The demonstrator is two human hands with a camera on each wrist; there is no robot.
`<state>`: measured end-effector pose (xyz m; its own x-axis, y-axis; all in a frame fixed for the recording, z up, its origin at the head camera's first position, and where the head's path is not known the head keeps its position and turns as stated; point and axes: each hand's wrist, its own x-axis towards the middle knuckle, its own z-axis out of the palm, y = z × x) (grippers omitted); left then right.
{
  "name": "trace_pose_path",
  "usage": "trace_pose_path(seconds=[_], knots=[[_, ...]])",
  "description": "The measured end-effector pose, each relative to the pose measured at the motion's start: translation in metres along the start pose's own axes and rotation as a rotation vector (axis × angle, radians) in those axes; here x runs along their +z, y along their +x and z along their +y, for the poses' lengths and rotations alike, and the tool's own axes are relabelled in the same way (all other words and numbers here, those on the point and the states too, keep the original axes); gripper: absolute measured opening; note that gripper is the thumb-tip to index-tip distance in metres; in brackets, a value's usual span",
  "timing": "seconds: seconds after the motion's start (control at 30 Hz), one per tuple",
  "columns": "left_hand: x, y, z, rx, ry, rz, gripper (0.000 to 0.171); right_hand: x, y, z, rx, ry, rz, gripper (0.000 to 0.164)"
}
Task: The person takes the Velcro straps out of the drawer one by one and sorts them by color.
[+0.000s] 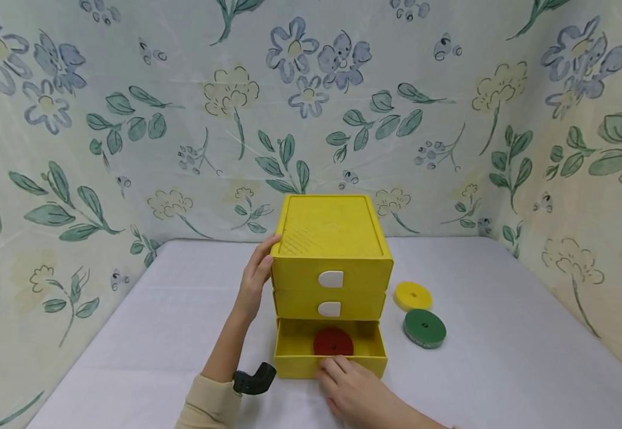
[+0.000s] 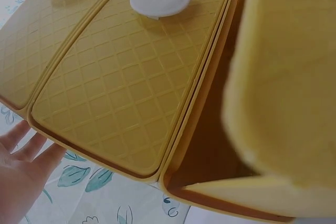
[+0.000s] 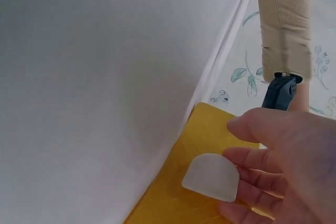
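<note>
A yellow drawer cabinet stands mid-table with its bottom drawer pulled out. Inside that drawer lies a red disc with a small centre hole. My left hand rests against the cabinet's left side, fingers near its upper edge; the left wrist view shows these fingers at the edge of the drawer fronts. At the bottom drawer's front is my right hand. Its middle fingers reach behind the white drawer handle, while the thumb stays apart. In the head view that handle is hidden by the hand.
Right of the cabinet lie a yellow disc and a green disc on the white tablecloth. Two upper drawers with white handles are closed. A floral cloth hangs behind and at the sides.
</note>
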<state>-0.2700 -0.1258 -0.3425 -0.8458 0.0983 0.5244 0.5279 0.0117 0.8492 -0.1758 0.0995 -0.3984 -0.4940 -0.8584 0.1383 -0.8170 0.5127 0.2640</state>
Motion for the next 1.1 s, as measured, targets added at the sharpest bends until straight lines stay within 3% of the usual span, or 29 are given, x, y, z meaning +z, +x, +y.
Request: trace_pose_path(seconds=[0.23, 0.4, 0.77, 1.1], knots=[[0.000, 0.000, 0.001, -0.004, 0.010, 0.000, 0.044, -0.002, -0.003, -0.005, -0.009, 0.023, 0.007, 0.031], [0.000, 0.000, 0.002, -0.007, 0.009, -0.002, 0.044, -0.004, -0.004, -0.007, -0.003, 0.043, -0.058, 0.033], [-0.001, -0.001, 0.003, -0.019, 0.015, -0.012, 0.044, -0.006, -0.009, -0.011, -0.028, 0.093, -0.093, 0.034], [-0.002, -0.001, 0.005, -0.023, 0.017, -0.027, 0.044, -0.004, -0.010, -0.011, -0.025, 0.079, -0.088, 0.034]])
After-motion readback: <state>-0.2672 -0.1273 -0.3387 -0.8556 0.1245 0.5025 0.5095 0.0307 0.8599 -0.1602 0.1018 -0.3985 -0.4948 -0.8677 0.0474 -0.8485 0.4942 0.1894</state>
